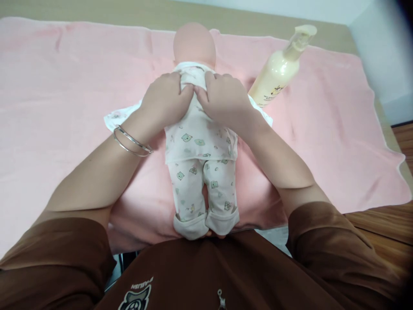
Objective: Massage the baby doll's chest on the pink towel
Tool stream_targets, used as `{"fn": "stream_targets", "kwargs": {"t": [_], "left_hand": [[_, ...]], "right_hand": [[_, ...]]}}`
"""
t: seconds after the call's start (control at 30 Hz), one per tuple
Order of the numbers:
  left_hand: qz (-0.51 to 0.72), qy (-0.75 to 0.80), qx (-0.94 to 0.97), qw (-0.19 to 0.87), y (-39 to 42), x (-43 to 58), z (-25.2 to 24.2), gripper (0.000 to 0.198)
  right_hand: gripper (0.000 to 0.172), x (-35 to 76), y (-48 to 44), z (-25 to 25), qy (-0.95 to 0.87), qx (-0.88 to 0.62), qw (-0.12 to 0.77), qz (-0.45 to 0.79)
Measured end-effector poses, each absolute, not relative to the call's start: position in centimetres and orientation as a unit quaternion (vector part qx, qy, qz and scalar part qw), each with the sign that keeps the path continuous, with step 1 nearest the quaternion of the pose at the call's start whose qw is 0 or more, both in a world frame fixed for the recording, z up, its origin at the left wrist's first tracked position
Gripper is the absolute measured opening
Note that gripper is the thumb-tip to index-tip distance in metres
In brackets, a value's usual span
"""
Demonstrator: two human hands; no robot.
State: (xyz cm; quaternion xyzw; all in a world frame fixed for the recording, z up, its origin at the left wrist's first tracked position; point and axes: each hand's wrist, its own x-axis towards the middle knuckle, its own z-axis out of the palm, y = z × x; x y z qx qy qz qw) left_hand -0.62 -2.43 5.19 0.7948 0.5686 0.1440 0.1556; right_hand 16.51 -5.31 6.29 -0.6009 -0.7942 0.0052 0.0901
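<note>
A baby doll (200,142) in white printed pyjamas lies face down on a pink towel (64,86), its bald head (194,43) pointing away from me. My left hand (164,101) and my right hand (226,99) rest side by side on the doll's upper back. Both have their fingers curled down over the shoulders, and the thumbs press the bunched shirt fabric near the neck. Two thin silver bangles (130,142) circle my left wrist.
A cream pump bottle (280,64) lies tilted on the towel just right of the doll's shoulder. The towel covers a wooden table (380,224) whose right edge shows. My brown sleeves and shirt (206,275) fill the bottom of the view.
</note>
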Motion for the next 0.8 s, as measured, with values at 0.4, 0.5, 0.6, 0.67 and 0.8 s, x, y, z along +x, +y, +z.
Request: {"fn": "stream_targets", "kwargs": {"t": [0.4, 0.5, 0.6, 0.67, 0.8], "left_hand": [[0.144, 0.571, 0.798, 0.130, -4.3, -0.2, 5.9, 0.047], [0.136, 0.540, 0.824, 0.105, -5.4, 0.1, 6.4, 0.041], [0.137, 0.539, 0.824, 0.105, -5.5, 0.1, 6.7, 0.035], [0.147, 0.545, 0.816, 0.122, -5.0, -0.1, 6.6, 0.031], [0.159, 0.535, 0.819, 0.135, -3.2, -0.7, 6.3, 0.033]], "right_hand": [[0.059, 17.3, -3.9, 6.5, -0.795, -0.596, 0.101, 0.051], [0.067, 18.0, -2.9, 6.2, -0.792, -0.595, 0.105, 0.084], [0.066, 18.1, -3.2, 6.4, -0.796, -0.590, 0.100, 0.090], [0.059, 17.8, -4.0, 6.7, -0.798, -0.590, 0.094, 0.076], [0.047, 16.9, -6.1, 7.1, -0.817, -0.570, 0.086, 0.018]]}}
